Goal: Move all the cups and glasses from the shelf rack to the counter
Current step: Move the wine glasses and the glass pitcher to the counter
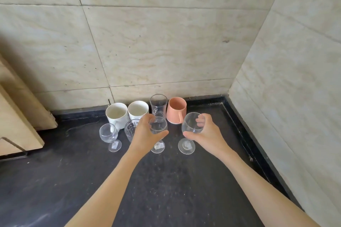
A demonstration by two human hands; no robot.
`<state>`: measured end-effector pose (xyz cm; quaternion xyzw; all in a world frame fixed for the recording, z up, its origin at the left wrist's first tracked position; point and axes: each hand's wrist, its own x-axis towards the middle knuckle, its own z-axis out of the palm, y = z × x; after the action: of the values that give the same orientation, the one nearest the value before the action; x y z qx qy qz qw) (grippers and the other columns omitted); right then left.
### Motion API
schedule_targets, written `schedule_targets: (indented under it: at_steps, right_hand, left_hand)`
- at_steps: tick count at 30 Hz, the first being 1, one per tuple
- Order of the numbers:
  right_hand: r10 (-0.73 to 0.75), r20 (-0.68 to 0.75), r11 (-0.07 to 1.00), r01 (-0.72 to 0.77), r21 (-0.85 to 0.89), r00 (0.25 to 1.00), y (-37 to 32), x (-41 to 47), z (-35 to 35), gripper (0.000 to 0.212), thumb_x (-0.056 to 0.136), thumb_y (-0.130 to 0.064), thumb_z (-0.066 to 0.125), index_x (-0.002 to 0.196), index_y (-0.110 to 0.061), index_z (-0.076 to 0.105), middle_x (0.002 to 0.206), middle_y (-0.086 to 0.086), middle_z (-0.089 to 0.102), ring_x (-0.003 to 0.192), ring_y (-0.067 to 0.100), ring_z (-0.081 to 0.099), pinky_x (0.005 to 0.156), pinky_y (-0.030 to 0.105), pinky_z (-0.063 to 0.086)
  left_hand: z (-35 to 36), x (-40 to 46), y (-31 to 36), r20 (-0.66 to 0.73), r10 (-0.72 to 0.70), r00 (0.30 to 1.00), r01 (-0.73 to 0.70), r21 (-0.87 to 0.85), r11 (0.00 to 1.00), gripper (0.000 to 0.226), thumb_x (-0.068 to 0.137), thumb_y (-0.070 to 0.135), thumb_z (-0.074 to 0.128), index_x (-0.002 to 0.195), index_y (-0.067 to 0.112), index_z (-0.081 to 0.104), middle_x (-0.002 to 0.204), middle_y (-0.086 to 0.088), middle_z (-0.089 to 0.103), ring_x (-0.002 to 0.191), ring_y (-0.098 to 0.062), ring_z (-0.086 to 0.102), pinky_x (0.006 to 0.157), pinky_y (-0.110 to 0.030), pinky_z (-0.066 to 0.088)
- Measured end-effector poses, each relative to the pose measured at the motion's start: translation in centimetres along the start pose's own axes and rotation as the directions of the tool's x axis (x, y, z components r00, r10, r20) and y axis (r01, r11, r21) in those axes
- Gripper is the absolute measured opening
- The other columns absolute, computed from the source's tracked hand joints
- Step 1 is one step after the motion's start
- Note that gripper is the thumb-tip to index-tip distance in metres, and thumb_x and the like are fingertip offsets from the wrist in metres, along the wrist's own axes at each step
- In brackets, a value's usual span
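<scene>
We see both hands at the back corner of the dark counter (166,180), each wrapped around the bowl of a stemmed glass. Left hand (145,132) grips the middle wine glass (158,131), thumb in front, fingers curled over the far side. Right hand (204,132) grips the right wine glass (190,127), fingers hooked over the rim, thumb low on the bowl. Both feet look down on the counter or just about there; we can't tell for sure.

Step in hand, as we judge it: setting these 2 down. To do it well, lower straight, keep stems upright, feel the foot sit flat, then let go by spreading the fingers outward, not dragging. The left hand sits close to the cut-pattern glass (131,131) and the tall clear mug (158,106), so lift it up and back, no sideways sweep. The right hand's fingers inside the rim need to come out straight up, or the glass tips.

Count on the counter: 3 plain wine glasses, including the left wine glass (108,134); 1 cut-pattern glass; 1 tall clear mug; 2 white mugs (116,114) (138,110); 1 pink cup (176,109). 8 pieces in all. The shelf rack is not in view, so we can't tell what's left on it.
</scene>
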<state>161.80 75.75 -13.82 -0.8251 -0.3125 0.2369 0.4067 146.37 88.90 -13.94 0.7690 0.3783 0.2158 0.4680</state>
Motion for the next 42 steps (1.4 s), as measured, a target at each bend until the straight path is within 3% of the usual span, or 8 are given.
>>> schedule_targets:
  at_steps: [5, 14, 18, 23, 30, 36, 40, 42]
  right_hand:
    - [0.021, 0.019, 0.997, -0.019, -0.073, 1.0, 2.3, 4.8, 2.5, 0.075, 0.053, -0.051, 0.077, 0.115, -0.039, 0.036, 0.11, -0.02, 0.043, 0.085, -0.006, 0.05, 0.063, 0.008, 0.033]
    - [0.06, 0.022, 0.99, -0.057, -0.127, 0.998, 5.1, 8.6, 4.6, 0.076, 0.062, -0.035, 0.081, 0.125, -0.025, 0.039, 0.12, -0.007, 0.044, 0.087, 0.0, 0.048, 0.062, 0.005, 0.032]
    - [0.069, 0.029, 0.986, -0.064, -0.154, 0.997, 5.7, 9.5, 5.5, 0.073, 0.064, -0.034, 0.081, 0.124, -0.026, 0.039, 0.13, -0.004, 0.047, 0.094, 0.003, 0.044, 0.067, 0.004, 0.03]
    - [0.08, 0.035, 0.984, -0.074, -0.16, 0.996, 6.3, 10.2, 5.5, 0.077, 0.062, -0.034, 0.082, 0.125, -0.026, 0.038, 0.131, -0.003, 0.047, 0.096, 0.003, 0.044, 0.063, 0.003, 0.03]
    - [0.101, 0.053, 0.986, -0.093, -0.14, 0.993, 7.0, 10.4, 5.3, 0.082, 0.062, -0.036, 0.081, 0.129, -0.028, 0.034, 0.135, -0.002, 0.044, 0.105, 0.004, 0.044, 0.07, 0.003, 0.03]
    - [0.08, 0.079, 0.994, -0.073, -0.082, 0.994, 6.6, 9.7, 4.1, 0.107, 0.062, -0.042, 0.081, 0.144, -0.03, 0.014, 0.151, 0.0, 0.029, 0.132, 0.019, 0.039, 0.09, 0.023, 0.034]
    - [0.031, 0.05, 0.996, -0.027, -0.08, 0.998, 4.9, 7.8, 1.9, 0.096, 0.069, -0.044, 0.075, 0.144, -0.031, 0.016, 0.153, -0.003, 0.025, 0.135, 0.017, 0.035, 0.101, 0.03, 0.035]
    - [-0.066, 0.046, 0.99, 0.071, -0.119, 0.997, 3.5, 6.4, 0.4, 0.083, 0.076, -0.045, 0.068, 0.143, -0.03, 0.021, 0.152, -0.004, 0.026, 0.134, 0.013, 0.034, 0.099, 0.023, 0.031]
  left_hand:
    - [1.7, 4.0, -2.5, 0.021, -0.067, 0.998, 0.065, 0.064, 0.996, 0.053, 0.069, 0.022, 0.077, 0.114, 0.015, 0.051, 0.112, -0.003, 0.044, 0.091, -0.019, 0.053, 0.079, -0.025, 0.041]
    - [4.2, 6.9, -5.5, 0.074, -0.129, 0.989, 0.125, 0.053, 0.991, 0.061, 0.07, 0.019, 0.077, 0.124, 0.014, 0.049, 0.124, -0.007, 0.048, 0.106, -0.019, 0.05, 0.085, -0.026, 0.04]
    - [5.2, 7.6, -6.3, 0.091, -0.126, 0.988, 0.119, 0.083, 0.989, 0.063, 0.069, 0.017, 0.077, 0.124, 0.016, 0.047, 0.126, -0.008, 0.046, 0.098, -0.013, 0.043, 0.069, -0.005, 0.038]
    - [5.5, 8.0, -6.8, 0.1, -0.144, 0.985, 0.133, 0.108, 0.985, 0.066, 0.07, 0.017, 0.076, 0.128, 0.017, 0.043, 0.13, -0.007, 0.042, 0.102, -0.016, 0.046, 0.079, -0.023, 0.038]
    - [5.6, 7.6, -6.5, 0.076, -0.121, 0.99, 0.114, 0.093, 0.989, 0.065, 0.073, 0.016, 0.074, 0.129, 0.017, 0.041, 0.133, -0.007, 0.041, 0.103, -0.012, 0.043, 0.076, -0.01, 0.038]
    - [4.8, 6.6, -5.4, 0.07, -0.135, 0.988, 0.127, 0.101, 0.987, 0.074, 0.078, 0.031, 0.069, 0.139, 0.015, 0.03, 0.142, -0.007, 0.035, 0.126, -0.022, 0.041, 0.098, -0.032, 0.036]
    - [3.0, 4.7, -3.6, -0.028, -0.066, 0.997, 0.069, 0.096, 0.993, 0.065, 0.084, 0.039, 0.06, 0.14, 0.021, 0.03, 0.143, -0.003, 0.035, 0.124, -0.011, 0.037, 0.095, -0.025, 0.031]
    - [1.8, 3.4, -2.4, -0.085, -0.025, 0.996, 0.037, 0.141, 0.989, 0.064, 0.086, 0.042, 0.055, 0.141, 0.021, 0.029, 0.145, -0.002, 0.034, 0.122, -0.011, 0.038, 0.095, -0.026, 0.032]
